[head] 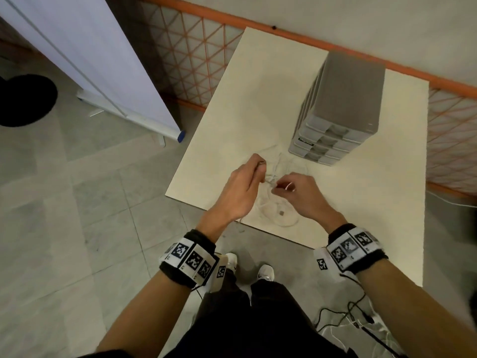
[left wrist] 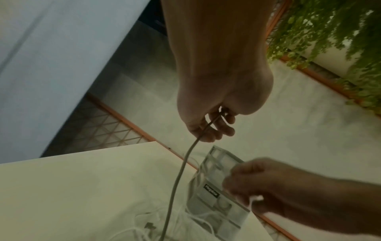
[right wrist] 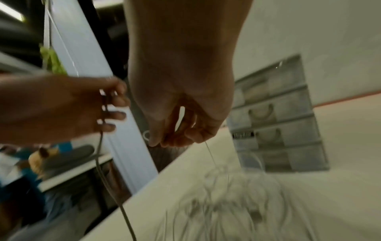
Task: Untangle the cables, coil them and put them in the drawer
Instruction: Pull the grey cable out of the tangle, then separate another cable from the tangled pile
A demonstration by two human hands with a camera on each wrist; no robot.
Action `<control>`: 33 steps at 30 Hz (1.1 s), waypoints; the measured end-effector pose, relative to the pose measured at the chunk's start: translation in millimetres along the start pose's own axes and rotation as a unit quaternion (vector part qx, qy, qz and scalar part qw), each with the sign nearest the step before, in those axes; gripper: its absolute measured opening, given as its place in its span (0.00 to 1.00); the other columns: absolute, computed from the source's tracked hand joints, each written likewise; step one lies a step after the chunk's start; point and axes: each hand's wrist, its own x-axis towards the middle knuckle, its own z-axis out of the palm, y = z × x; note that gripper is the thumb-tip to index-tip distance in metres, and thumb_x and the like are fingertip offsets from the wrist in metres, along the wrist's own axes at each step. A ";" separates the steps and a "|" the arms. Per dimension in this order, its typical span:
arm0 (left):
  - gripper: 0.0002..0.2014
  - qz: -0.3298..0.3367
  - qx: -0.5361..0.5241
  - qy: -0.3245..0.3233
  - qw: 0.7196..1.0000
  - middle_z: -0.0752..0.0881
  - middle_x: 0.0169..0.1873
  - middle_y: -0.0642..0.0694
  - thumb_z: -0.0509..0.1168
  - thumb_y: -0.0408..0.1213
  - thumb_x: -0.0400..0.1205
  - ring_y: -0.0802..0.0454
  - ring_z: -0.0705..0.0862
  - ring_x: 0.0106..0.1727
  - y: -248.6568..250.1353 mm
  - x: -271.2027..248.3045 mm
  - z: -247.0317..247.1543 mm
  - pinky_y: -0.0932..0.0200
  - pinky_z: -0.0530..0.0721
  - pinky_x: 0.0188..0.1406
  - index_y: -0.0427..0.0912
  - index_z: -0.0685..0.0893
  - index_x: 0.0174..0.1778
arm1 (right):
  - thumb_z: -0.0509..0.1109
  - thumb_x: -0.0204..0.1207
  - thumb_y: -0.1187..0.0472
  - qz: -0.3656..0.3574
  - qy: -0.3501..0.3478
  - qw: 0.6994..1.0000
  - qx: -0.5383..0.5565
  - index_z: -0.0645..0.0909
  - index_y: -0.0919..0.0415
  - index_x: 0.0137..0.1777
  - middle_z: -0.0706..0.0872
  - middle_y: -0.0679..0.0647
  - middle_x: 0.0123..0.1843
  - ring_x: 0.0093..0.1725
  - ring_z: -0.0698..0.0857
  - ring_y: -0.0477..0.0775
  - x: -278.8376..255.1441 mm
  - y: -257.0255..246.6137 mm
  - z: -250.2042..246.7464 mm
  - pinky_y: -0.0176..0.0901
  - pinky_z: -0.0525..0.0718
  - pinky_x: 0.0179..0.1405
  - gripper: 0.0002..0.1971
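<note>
1. Left hand (head: 242, 187) is curled round a grey cable (left wrist: 181, 176), which leaves the fist and hangs steeply down into the heap on the desk (head: 222, 130).
2. Right hand (head: 302, 192) pinches a thin white cable (right wrist: 210, 154) between thumb and fingers; that strand drops from the fingertips to the same heap.
3. Both hands are raised above the tangle of cables (head: 276, 202), which lies at the desk's near edge, towards its near-left corner. The two hands sit close together, left one nearer the left edge.
4. The relation that matters: each held cable's long axis runs from its hand down to one shared knot directly beneath and between the hands. Pulling apart, I judge, would mean moving the hands sideways away from each other along the near edge, not upward.
5. The drawer unit (head: 338, 107) stands just beyond the tangle, towards the far-right part of the desk, its drawers shut. The right hand is the nearer one to it.
6. Loose white loops reach almost to the foot of the unit, so a strand may snag there.
</note>
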 end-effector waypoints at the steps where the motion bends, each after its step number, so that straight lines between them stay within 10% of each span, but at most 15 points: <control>1: 0.12 0.016 0.007 0.000 1.000 0.83 0.40 0.46 0.51 0.40 0.93 0.46 0.79 0.41 3.2 6.5 2.8 0.50 0.78 0.43 0.40 0.76 0.50 | 0.79 0.75 0.60 -0.007 0.012 0.999 0.031 0.88 0.55 0.42 0.87 0.49 0.39 0.37 0.83 0.42 -5.5 -10.0 -14.8 0.26 0.76 0.41 0.03; 5: 0.13 0.078 0.042 -0.016 0.996 0.87 0.49 0.47 0.52 0.40 0.92 0.46 0.81 0.51 27.7 35.8 18.7 0.54 0.78 0.53 0.39 0.81 0.56 | 0.76 0.78 0.57 -0.038 0.054 0.993 0.099 0.87 0.53 0.38 0.87 0.50 0.34 0.32 0.80 0.43 -17.3 -36.5 -70.4 0.33 0.74 0.37 0.07; 9: 0.12 0.161 0.059 -0.006 0.985 0.84 0.38 0.44 0.53 0.35 0.92 0.43 0.80 0.39 50.6 56.2 26.3 0.44 0.78 0.44 0.36 0.79 0.50 | 0.71 0.82 0.54 -0.043 0.088 0.985 0.144 0.87 0.52 0.37 0.87 0.49 0.32 0.33 0.82 0.46 -23.8 -48.2 -104.5 0.40 0.77 0.37 0.11; 13: 0.11 0.160 -0.020 -0.038 0.986 0.85 0.42 0.44 0.51 0.34 0.93 0.50 0.83 0.44 69.3 65.8 30.3 0.54 0.83 0.46 0.37 0.78 0.52 | 0.67 0.85 0.56 -0.039 0.117 0.975 0.187 0.86 0.56 0.37 0.83 0.37 0.28 0.30 0.79 0.37 -24.8 -41.9 -112.9 0.27 0.73 0.34 0.14; 21: 0.09 0.105 -0.092 -0.012 0.990 0.81 0.33 0.62 0.54 0.36 0.92 0.63 0.76 0.32 86.3 68.7 43.2 0.63 0.75 0.35 0.43 0.79 0.53 | 0.63 0.81 0.64 -0.068 0.164 0.907 0.382 0.82 0.61 0.49 0.83 0.51 0.41 0.40 0.80 0.49 -26.6 -33.5 -104.2 0.42 0.78 0.37 0.05; 25: 0.09 0.100 -0.144 0.025 0.984 0.70 0.28 0.59 0.60 0.42 0.89 0.56 0.66 0.27 103.5 73.8 35.8 0.55 0.69 0.28 0.51 0.71 0.42 | 0.65 0.82 0.60 -0.083 0.055 0.963 0.252 0.77 0.57 0.62 0.85 0.46 0.55 0.55 0.83 0.49 -22.2 -25.6 -64.2 0.46 0.82 0.52 0.10; 33: 0.15 0.078 -0.184 0.189 0.962 0.69 0.24 0.58 0.50 0.36 0.93 0.59 0.65 0.25 116.5 68.8 -27.3 0.66 0.61 0.19 0.49 0.67 0.39 | 0.59 0.89 0.60 -0.076 0.028 0.992 0.100 0.82 0.60 0.44 0.85 0.47 0.38 0.40 0.81 0.37 -12.2 6.1 -50.5 0.35 0.73 0.44 0.13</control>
